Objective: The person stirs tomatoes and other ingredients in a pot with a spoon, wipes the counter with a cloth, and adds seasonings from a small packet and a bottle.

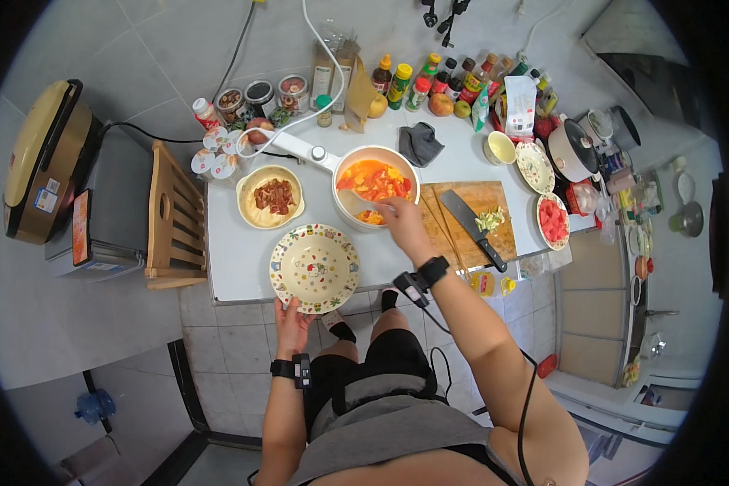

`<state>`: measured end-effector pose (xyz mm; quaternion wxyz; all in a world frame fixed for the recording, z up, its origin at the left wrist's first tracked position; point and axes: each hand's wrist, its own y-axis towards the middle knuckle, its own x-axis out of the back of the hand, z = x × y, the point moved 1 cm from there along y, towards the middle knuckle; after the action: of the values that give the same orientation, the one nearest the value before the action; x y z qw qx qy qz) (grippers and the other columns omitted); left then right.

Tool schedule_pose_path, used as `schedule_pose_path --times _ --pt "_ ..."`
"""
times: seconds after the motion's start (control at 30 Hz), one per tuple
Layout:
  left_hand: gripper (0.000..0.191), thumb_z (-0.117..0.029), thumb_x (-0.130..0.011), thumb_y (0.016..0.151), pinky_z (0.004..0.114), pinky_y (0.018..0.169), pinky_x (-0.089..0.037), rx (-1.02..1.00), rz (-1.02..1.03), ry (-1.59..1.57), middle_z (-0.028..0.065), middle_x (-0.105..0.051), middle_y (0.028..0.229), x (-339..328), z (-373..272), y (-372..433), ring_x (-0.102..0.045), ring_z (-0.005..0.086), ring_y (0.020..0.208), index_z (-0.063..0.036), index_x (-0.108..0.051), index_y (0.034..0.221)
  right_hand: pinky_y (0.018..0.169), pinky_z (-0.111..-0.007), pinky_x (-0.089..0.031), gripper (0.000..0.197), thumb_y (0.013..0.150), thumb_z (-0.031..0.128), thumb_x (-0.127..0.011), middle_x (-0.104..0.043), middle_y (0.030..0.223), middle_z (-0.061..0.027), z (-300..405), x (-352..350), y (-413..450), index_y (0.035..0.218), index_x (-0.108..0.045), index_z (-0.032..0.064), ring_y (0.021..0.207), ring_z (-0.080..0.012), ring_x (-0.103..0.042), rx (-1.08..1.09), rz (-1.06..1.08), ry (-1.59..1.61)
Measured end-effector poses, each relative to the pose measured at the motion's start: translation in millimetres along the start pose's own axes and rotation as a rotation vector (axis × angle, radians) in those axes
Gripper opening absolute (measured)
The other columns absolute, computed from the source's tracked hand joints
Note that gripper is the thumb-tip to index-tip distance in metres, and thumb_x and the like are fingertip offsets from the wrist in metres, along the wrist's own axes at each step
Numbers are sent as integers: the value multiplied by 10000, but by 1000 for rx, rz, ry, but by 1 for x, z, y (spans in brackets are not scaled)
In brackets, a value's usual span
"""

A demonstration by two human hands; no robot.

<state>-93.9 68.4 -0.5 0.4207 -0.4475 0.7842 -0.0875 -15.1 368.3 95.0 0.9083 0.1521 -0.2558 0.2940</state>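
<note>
My left hand (293, 331) grips the near rim of a cream patterned plate (294, 255) that bears nothing and juts over the table's front edge. In my right hand (408, 228) is the handle of a pale spoon or spatula (353, 200), its head down in a white electric pot (340, 217). Cooked tomato and egg (379, 179) in orange liquid fill the lower part of the pot. The pot's long white handle (294, 146) points to the back left. Left of the pot, a cream bowl (247, 209) holds dark sliced meat (273, 196).
To the right, a wooden cutting board (468, 234) carries a cleaver (465, 215), chopsticks (440, 219) and chopped scallion or garlic (490, 220). Beyond are a dish of red cubes (553, 220) and a grey cloth (421, 144). Several bottles (401, 85) line the wall; a white cord (334, 54) hangs across.
</note>
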Motion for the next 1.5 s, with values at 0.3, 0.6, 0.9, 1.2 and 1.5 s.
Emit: schedule_pose_path --times 0.3,0.6,0.9,1.2,1.5 --pt "297 -148 -520 909 297 623 -565 -28 -43 -12 59 -575 1076 -1 -1 7 -625 175 872 -139 -395 1178 670 -423 -470 154 808 165 -593 -605 798 -184 13 41 37 802 -643 19 749 -358 -588 186 151 -293" --pt "283 -156 -505 921 293 613 -567 -29 -67 30 60 -585 1059 -9 -3 10 -629 162 849 -126 -393 1179 647 -402 -479 107 774 145 -593 -579 804 -120 10 55 51 752 -617 44 750 -316 -594 307 205 -586" --pt "363 -318 -498 925 312 665 -534 9 -97 138 58 -543 1109 -21 -8 9 -590 171 908 -124 -396 1214 624 -370 -494 60 722 109 -591 -581 790 -71 -2 54 48 761 -619 74 742 -249 -609 531 252 -791" --pt "454 -410 -424 936 392 794 -498 47 -52 128 65 -475 1221 -24 -6 12 -531 222 1052 -109 -376 1273 594 -373 -496 68 773 123 -557 -564 805 -96 -3 66 48 802 -568 62 743 -272 -603 295 -18 -807" --pt "449 -381 -365 953 455 835 -502 47 -50 118 106 -448 1247 -16 -5 14 -520 269 1096 -71 -343 1277 569 -399 -474 93 803 109 -553 -559 828 -86 3 67 -2 879 -587 67 725 -290 -587 320 -76 -691"
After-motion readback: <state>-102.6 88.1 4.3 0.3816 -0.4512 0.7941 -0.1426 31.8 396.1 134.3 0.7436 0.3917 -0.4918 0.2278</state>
